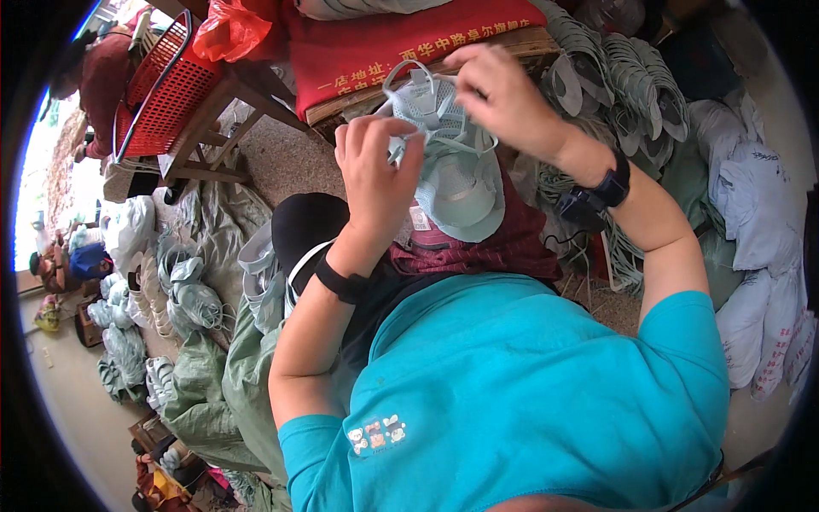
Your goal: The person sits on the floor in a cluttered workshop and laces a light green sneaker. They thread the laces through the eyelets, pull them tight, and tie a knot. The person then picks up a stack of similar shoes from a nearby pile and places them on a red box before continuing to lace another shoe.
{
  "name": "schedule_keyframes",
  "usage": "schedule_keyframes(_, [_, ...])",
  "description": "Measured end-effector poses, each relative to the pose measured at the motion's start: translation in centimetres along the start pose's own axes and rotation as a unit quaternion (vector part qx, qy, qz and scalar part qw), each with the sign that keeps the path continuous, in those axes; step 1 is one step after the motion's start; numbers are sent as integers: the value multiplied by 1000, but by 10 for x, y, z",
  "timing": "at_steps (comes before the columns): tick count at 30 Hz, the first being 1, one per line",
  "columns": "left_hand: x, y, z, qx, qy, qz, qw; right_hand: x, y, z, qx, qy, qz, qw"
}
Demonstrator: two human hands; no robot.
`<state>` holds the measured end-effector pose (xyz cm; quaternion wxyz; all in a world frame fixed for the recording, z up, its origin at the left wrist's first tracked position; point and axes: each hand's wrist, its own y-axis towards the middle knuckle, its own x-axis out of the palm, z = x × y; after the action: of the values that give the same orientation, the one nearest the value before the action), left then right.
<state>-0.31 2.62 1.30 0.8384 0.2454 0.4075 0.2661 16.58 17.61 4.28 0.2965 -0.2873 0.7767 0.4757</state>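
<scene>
The pale mint-green mesh sports shoe (452,171) sat up over the person's lap, just in front of the red cloth-covered tabletop (384,51). The left hand (375,175) had its grip closed around the shoe's near side, fingers curled tight on the lacing. The right hand (503,94) pinched a pale lace loop (409,72) at the top. Stacked matching shoes (623,77) lay just beside, and a red plastic basket (162,90) stood well apart.

Shoe (452,162): I hold it up in front of me, above my lap.
Left hand (375,171): on the shoe's left side.
Right hand (503,94): at its top.
Basket (162,85): far left, on a tabletop (223,94).
Shoe pile (631,85): behind, right.
Sacks (759,256): far right.
</scene>
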Motion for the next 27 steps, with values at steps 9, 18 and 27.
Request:
schedule_keyframes(9, [-4, 6, 4, -73, -22, -85, 993, -69, -13, 81, 57, -245, 134, 959])
schedule_keyframes(18, [-9, -1, -30, -249, -241, -52, 937, -202, -80, 196, 374, -407, 155, 819])
schedule_keyframes(27, [-13, 12, -11, -130, -58, -48, 989, -51, -22, 9, 157, 45, -70, 984])
